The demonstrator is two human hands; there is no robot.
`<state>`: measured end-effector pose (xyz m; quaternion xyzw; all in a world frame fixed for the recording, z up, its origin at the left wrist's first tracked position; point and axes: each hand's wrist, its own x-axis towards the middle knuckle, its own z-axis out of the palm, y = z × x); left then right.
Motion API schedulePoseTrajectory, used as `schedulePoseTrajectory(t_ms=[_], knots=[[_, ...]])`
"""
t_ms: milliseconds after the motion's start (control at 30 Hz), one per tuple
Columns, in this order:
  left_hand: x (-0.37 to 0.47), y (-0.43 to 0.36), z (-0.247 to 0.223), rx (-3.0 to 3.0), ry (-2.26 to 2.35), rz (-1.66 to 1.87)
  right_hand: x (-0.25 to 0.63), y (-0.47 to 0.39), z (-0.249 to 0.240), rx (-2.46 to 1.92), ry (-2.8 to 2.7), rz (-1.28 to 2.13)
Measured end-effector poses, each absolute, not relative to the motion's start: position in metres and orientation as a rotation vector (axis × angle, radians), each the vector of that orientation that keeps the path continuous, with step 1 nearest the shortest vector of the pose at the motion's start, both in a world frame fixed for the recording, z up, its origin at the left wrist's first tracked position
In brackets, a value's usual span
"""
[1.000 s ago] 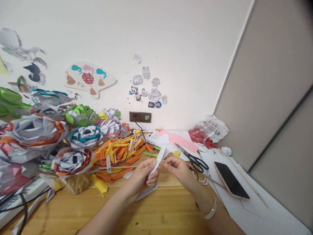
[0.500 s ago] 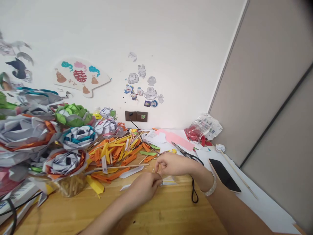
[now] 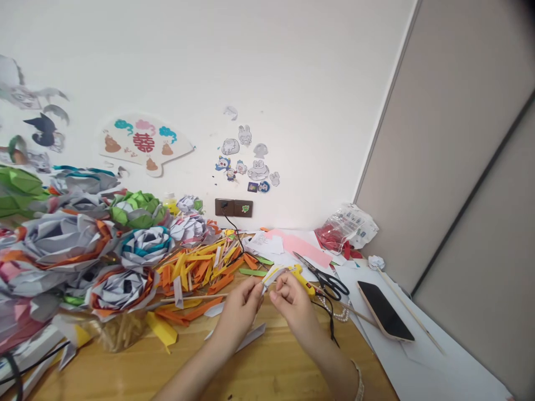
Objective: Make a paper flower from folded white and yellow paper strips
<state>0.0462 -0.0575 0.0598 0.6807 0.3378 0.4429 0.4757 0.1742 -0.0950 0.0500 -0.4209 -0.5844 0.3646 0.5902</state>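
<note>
Between my hands is a small folded paper piece [image 3: 271,274], white with a yellow stripe. My left hand [image 3: 242,306] pinches its lower left end between thumb and fingers. My right hand [image 3: 292,301] is beside it with curled fingers, its fingertips close to the paper's right side; whether they grip it is hard to tell. Just behind my right hand lies a yellow glue gun [image 3: 304,281]. Black-handled scissors [image 3: 328,278] rest to its right. Folded orange and yellow paper strips [image 3: 200,264] are heaped on the wooden table beyond my left hand.
Large paper flowers [image 3: 62,236] crowd the table's left side. A phone [image 3: 387,312] and a thin stick [image 3: 412,312] lie on white paper at right. Black cables run near the glue gun and wall socket [image 3: 234,208]. A plastic bag [image 3: 349,225] stands at the back right.
My right hand has drawn back and turned upward, uncovering the glue gun and beads. My left hand has risen slightly, and the paper piece now shows between both hands. The camera view has shifted.
</note>
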Motion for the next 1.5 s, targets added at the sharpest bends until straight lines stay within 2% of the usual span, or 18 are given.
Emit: schedulePoseTrajectory(t_ms=[400,633,900,1033,1133,1200,1500], knots=[[0.044,-0.068,0.069,1.168,0.410,0.773,0.193,-0.093,0.058,-0.871,-1.368,1.051],[0.041,-0.060,0.065,1.414,0.570,0.683,0.212,-0.084,0.057,-1.029,-1.543,1.057],[0.041,-0.051,0.060,1.847,0.645,0.787,0.219,-0.078,0.069,-1.249,-1.874,0.823],[0.040,-0.043,0.058,1.752,0.696,0.881,0.234,-0.073,0.073,-1.335,-1.931,0.254],[0.036,-0.038,0.061,1.595,0.740,0.974,0.267,-0.067,0.059,-1.834,-1.699,-0.050],[0.034,-0.036,0.062,1.523,0.773,0.998,0.289,-0.063,0.044,-2.292,-1.543,-0.073],[0.038,-0.028,0.051,1.141,0.698,1.125,0.322,-0.061,0.016,-2.444,-1.541,0.008]])
